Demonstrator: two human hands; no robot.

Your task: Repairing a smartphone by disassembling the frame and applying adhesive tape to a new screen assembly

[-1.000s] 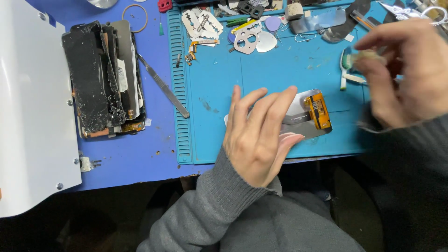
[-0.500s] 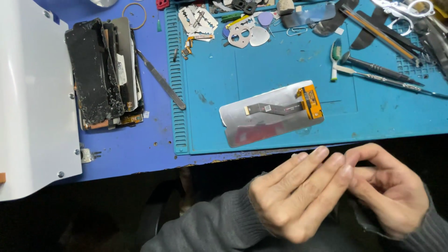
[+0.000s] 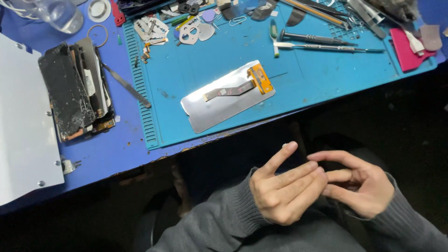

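Observation:
Both hands are below the table edge, over my lap, in grey sleeves. My left hand has its fingers stretched out, index raised, with a tiny pale speck on the index tip. My right hand touches the left hand's fingertips with its own fingers; neither hand grips anything I can make out. On the blue work mat lies a silvery phone display panel, back side up, with a grey flex cable and an orange connector patch. It lies apart from both hands.
A broken black phone in stacked parts lies left on the table beside a white box. A metal spudger lies next to it. Screwdrivers, picks, small metal parts and a pink cloth line the mat's far edge.
One second ago my left hand pressed on the display panel and the right hovered over the tools. Both hands have since withdrawn to my lap and now touch fingertips; the panel lies free.

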